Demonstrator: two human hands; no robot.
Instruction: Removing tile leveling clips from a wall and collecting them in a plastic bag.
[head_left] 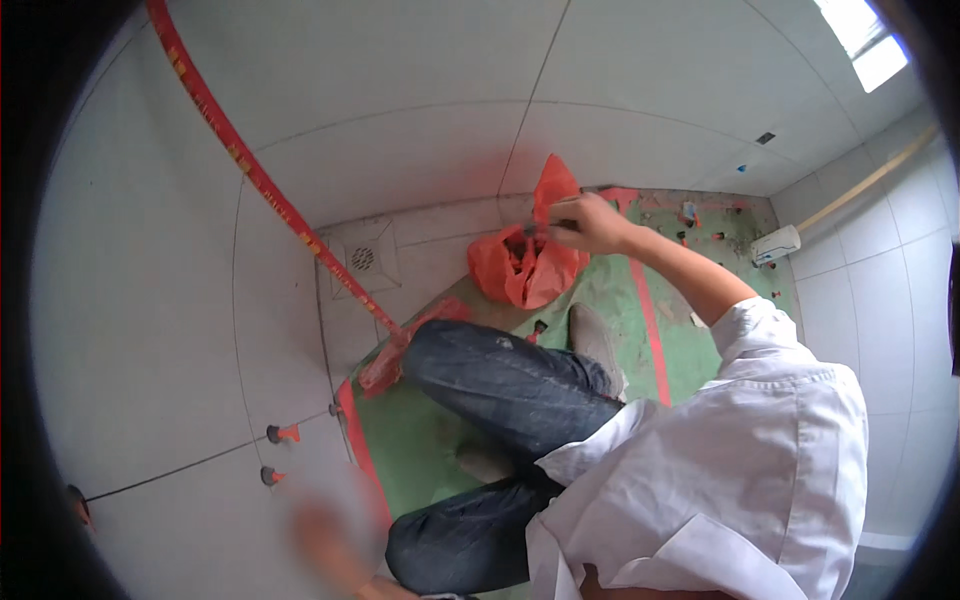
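Note:
My right hand (590, 224) is closed at the mouth of a red plastic bag (530, 275). A dark piece shows at its fingertips, too small to make out. Inside the bag lie several dark and red pieces, apparently tile levelling clips. Low on the left, my left hand (318, 530) is smeared by motion, so its fingers do not show clearly. Close to it, an upper tile levelling clip (288, 433) and a lower tile levelling clip (272, 476), red with black round caps, stick out of the light grey wall tiles.
A red printed strip (250, 165) runs slantwise down the left wall to crumpled red plastic (383, 368). A square floor drain (362, 258) lies by the corner. Green floor covering (640, 350) lies under my shoes. Several loose clips and a long-handled white roller (776, 244) are at the right.

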